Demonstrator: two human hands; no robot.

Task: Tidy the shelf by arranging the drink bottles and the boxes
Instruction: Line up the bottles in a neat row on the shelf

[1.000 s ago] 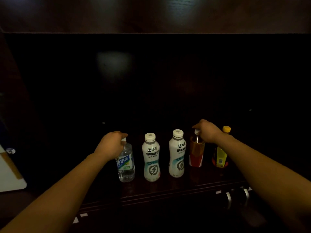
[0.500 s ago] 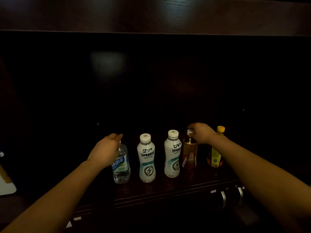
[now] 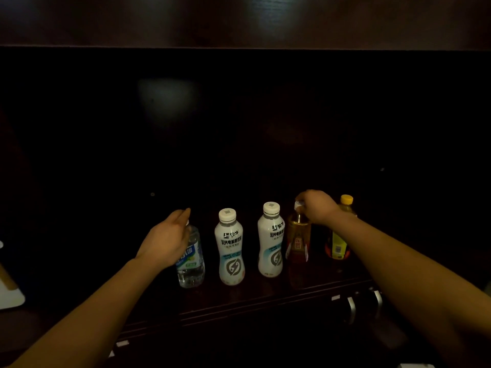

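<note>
Dark shelf (image 3: 239,298), five bottles in a row near its front edge. Left hand (image 3: 166,239) has let go since earlier: fingers now loose and extended in front of the clear water bottle (image 3: 191,261). Two white bottles (image 3: 230,248) unmoved. Right hand (image 3: 317,207) still pinches the amber tea bottle (image 3: 298,241) cap. Yellow-capped bottle (image 3: 338,243) behind the wrist.

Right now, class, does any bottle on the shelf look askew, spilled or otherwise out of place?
Nothing stands out. All five bottles stand upright and capped in one row, with no spill visible. The right hand pinches the amber bottle's cap; the left hand hovers open by the water bottle.
</note>
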